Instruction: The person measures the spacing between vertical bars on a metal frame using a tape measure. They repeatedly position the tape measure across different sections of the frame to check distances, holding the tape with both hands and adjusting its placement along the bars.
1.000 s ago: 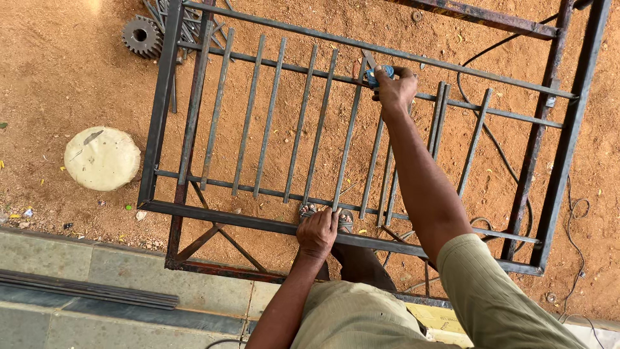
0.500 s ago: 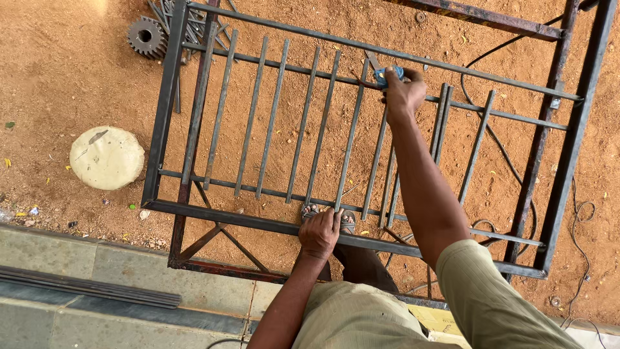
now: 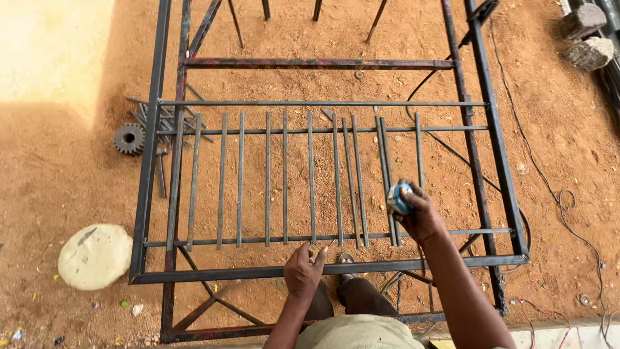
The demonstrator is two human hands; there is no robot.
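A small blue tool [image 3: 399, 199] is being held in the right hand's [image 3: 420, 216] closed grip at centre right, against upright bars [image 3: 387, 181] running top-to-bottom; the grille's lower rail [image 3: 194, 274] is being pressed by the left hand [image 3: 303, 271].

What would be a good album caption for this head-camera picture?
Over red dirt, a person's left hand rests on a dark metal grille frame while the right hand grips a small blue tool beside its upright bars.

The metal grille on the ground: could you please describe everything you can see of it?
The metal grille is a dark, rusty-looking rectangular frame lying flat on reddish dirt, with thin vertical bars, some slanted, laid across two horizontal rails. It lies over a larger frame. The left hand rests on its near edge; the right hand, holding a small blue object, is over its bars.
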